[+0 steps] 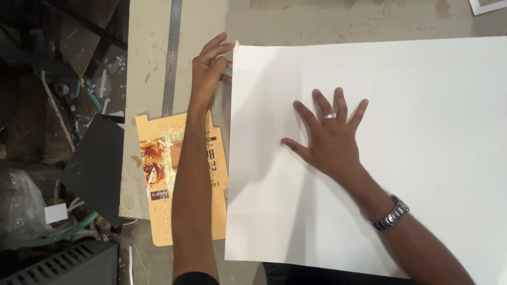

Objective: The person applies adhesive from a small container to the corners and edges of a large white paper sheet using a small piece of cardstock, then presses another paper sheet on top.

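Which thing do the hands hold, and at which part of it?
The left hand pinches the white sheet at its top left corner. The right hand lies flat and open on the sheet, pressing, not holding.

White sheet [401, 158], laid flat on the worktable [296, 21].

The sheet is large, plain white and rectangular. It is spread flat over the right part of the worktable, and its near edge is carried past the table's front edge. A slight lift is shown along its left edge. At its upper left corner, a small pale scrap [236, 46] is seen at the very tip. No marks or folds are visible on the surface.
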